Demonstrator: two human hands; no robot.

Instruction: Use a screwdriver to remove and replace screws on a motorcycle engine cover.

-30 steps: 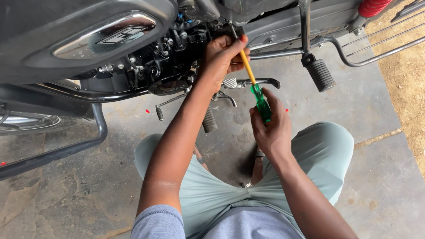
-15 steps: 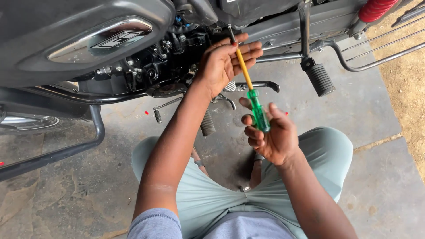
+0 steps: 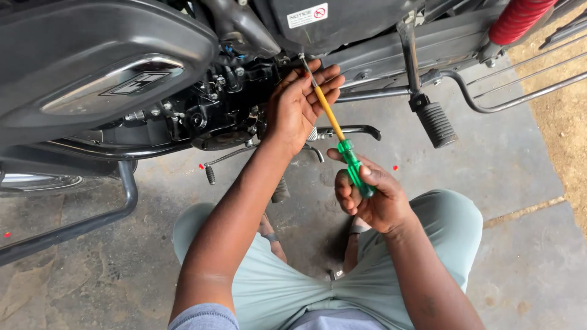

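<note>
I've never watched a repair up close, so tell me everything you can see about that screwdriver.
The screwdriver has a translucent green handle that looks like plastic, a yellow sleeve along its shaft and a bare metal tip. It slants up and to the left, with the tip reaching into the motorcycle beneath a dark side panel. The right hand grips the handle; the left hand steadies the shaft with its fingers.

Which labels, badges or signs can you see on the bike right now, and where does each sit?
Sticker: top centre, on the black side panel above the left hand; white rectangle, dark print, small red circle symbol.
Badge: upper left, on the black cover; angular dark emblem on a long silver plate.
No packages or screens in view.
</note>
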